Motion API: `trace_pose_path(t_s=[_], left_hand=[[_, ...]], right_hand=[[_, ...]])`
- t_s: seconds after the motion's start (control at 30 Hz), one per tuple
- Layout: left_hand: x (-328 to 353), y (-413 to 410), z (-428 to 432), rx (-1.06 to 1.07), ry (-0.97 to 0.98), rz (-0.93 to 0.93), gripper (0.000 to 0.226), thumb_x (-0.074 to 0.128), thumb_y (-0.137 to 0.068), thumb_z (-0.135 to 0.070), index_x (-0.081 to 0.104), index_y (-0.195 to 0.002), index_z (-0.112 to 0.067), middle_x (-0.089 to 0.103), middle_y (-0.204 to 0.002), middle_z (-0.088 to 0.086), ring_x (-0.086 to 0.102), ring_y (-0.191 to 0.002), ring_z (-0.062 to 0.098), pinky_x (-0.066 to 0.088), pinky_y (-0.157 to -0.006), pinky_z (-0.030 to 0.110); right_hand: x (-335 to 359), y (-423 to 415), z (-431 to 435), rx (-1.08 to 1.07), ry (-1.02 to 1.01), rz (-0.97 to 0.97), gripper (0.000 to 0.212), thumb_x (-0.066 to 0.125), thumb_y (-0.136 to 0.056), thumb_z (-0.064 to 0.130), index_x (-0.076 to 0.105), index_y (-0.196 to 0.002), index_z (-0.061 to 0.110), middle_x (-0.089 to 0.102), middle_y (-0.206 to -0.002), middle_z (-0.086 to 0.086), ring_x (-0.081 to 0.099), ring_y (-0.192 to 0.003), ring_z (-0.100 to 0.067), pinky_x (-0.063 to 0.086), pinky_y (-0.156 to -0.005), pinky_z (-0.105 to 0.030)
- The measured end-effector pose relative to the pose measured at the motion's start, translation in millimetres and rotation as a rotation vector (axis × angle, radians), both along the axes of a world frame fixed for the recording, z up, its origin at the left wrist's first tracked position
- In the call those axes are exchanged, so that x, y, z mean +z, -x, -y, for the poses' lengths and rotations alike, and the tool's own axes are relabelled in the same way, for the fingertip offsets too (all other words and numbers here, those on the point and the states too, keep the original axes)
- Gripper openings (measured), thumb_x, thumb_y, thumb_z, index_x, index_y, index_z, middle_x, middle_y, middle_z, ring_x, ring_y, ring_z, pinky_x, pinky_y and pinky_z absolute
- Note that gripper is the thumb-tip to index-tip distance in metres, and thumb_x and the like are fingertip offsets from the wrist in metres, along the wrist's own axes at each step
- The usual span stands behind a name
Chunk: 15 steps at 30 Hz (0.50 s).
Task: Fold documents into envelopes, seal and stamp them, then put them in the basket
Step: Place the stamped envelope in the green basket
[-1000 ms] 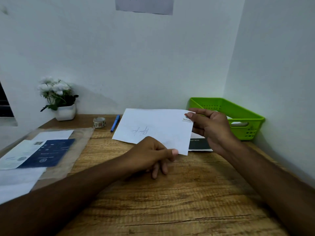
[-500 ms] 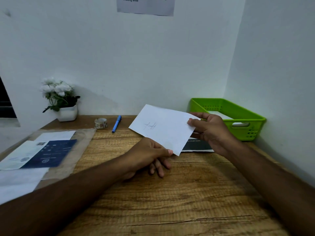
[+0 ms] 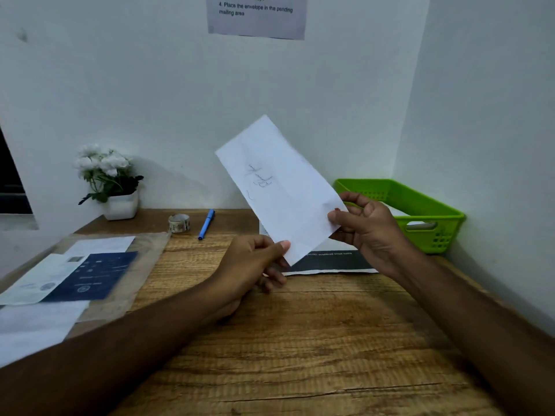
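two hands above desk (image 3: 300, 340): left hand (image 3: 252, 262) grip pinches lower corner of tilted paper (image 3: 279, 187), right hand (image 3: 369, 229) pinches side edge.

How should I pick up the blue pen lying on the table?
Pinch the blue pen at the middle of its barrel, coming down from above. It lies flat on the wooden table, so only its top and sides are free. Put finger and thumb across its thin width. The tape roll sits beside it but apart, which probably leaves room for your fingers.
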<state>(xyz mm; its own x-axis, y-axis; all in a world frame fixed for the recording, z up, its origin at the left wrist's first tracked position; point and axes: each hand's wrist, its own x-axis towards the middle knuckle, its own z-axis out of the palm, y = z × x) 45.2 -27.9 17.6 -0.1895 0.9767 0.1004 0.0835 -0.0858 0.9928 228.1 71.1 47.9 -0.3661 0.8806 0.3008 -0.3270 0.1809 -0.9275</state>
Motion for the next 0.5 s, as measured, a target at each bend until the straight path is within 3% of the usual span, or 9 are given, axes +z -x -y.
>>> trace_pose_path(t_s=[0.2,0.33,0.5], left_hand=[[5.4,10.4,-3.6,0.073,-0.185,0.105,0.020,0.065,-0.086,-0.006,0.067,-0.106,-0.007,0.074,-0.098,0.008,0.072,-0.082,0.019,0.056,-0.060,0.026],[8.7,12.6,-3.7,0.082,-0.246,0.125,0.016,0.060,-0.089,-0.003,0.066,-0.103,-0.009,0.075,-0.092,0.004,0.073,-0.079,0.018,0.057,-0.058,0.025],[9.9,16.0,-4.5,0.095,-0.280,0.032,0.022,0.057,-0.093,-0.006,0.062,-0.114,-0.010,0.075,-0.091,0.004,0.073,-0.077,0.022,0.060,-0.057,0.032]], right_hand=[[-2.3,0.1,3.2,0.050,-0.087,0.020,0.030,0.066,-0.081,-0.009,0.062,-0.101,0.013,0.076,-0.092,-0.009,0.070,-0.077,-0.018,0.061,-0.065,-0.034],[-2.6,1.4,2.6,0.067,-0.083,0.046,0.025,0.062,-0.085,-0.007,0.064,-0.101,0.012,0.076,-0.086,-0.007,0.071,-0.074,-0.015,0.060,-0.063,-0.030],[-3.8,2.3,1.1,0.133,-0.079,0.116,0.026,0.052,-0.092,-0.009,0.064,-0.101,0.012,0.075,-0.081,-0.008,0.073,-0.072,-0.019,0.062,-0.069,-0.032]])
